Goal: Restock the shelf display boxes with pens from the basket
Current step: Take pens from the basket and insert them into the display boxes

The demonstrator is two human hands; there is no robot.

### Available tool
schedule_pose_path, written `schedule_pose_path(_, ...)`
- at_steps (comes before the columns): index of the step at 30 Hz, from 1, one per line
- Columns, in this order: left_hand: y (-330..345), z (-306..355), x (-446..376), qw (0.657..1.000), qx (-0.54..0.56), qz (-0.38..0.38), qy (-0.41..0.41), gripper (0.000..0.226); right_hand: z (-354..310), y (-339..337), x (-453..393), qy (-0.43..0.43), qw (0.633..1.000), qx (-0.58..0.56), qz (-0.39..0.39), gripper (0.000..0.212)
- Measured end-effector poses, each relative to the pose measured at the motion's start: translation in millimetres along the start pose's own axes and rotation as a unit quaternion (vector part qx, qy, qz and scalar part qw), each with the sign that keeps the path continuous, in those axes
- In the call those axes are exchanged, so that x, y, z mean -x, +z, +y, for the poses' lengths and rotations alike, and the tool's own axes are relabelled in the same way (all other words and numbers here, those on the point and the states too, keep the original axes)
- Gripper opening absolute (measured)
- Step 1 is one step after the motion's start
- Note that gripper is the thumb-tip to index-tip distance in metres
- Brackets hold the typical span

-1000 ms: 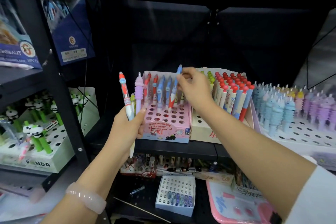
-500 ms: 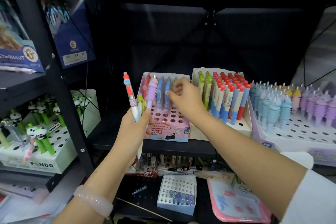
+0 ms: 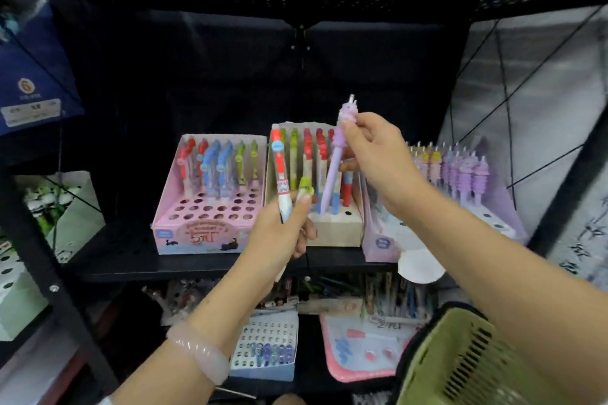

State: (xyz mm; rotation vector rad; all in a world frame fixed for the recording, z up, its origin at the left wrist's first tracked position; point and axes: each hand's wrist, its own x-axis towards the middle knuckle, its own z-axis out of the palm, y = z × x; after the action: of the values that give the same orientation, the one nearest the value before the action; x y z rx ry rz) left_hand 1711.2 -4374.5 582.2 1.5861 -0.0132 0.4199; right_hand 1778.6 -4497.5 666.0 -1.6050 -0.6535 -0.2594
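My right hand (image 3: 371, 154) pinches lilac ridged-grip pen (image 3: 334, 168) upright, bound for lilac display box (image 3: 388, 242) right of beige box (image 3: 335, 230). Left hand (image 3: 279, 233) grips spare red-capped pen (image 3: 282, 174), ready next.

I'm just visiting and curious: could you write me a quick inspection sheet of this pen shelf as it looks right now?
Surface: black perforated shelf, holding three display boxes side by side.
Job's things: pink box has pens in its back rows only, front holes empty; beige box and lilac box hold more; green basket at lower right.
Clutter: small tray of pens and a pink board on the shelf below.
Hands: left hand grips a red-topped pen and a yellow-green one; right hand pinches a lilac pen.
Cables: thin black cords at right.
Surroundings: blue packets upper left.
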Motion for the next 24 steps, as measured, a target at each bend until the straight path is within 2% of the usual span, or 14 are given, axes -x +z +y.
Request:
schedule_pose_path(3, 44, 4, -6, 0.999, 0.005, -0.052, -0.001, 0.029, 13, -53, 1, 0.008, 0.997, 0.046, 0.056, 0.017)
schedule_pose_path(7, 94, 6, -14, 0.994, -0.003, -0.104, -0.014, 0.013, 38, -128, 1, 0.016, 0.982, 0.113, 0.152, 0.014)
schedule_pose_path(10, 115, 5, -20, 0.994, -0.004, -0.109, -0.024, 0.008, 52, -171, 1, 0.016, 0.959, 0.197, 0.202, 0.005)
schedule_pose_path(16, 127, -2, -27, 0.994, -0.035, -0.104, -0.011, 0.015, 77, -191, -2, 0.008, 0.933, 0.321, 0.164, 0.009)
schedule_pose_path(21, 128, -4, -31, 0.996, -0.032, -0.086, -0.007, 0.015, 80, -191, -5, 0.025, 0.941, 0.302, 0.153, 0.022)
schedule_pose_path(24, 130, -2, -31, 0.995, 0.026, -0.092, -0.017, 0.015, 79, -193, -2, 0.021, 0.944, 0.301, 0.136, 0.022)
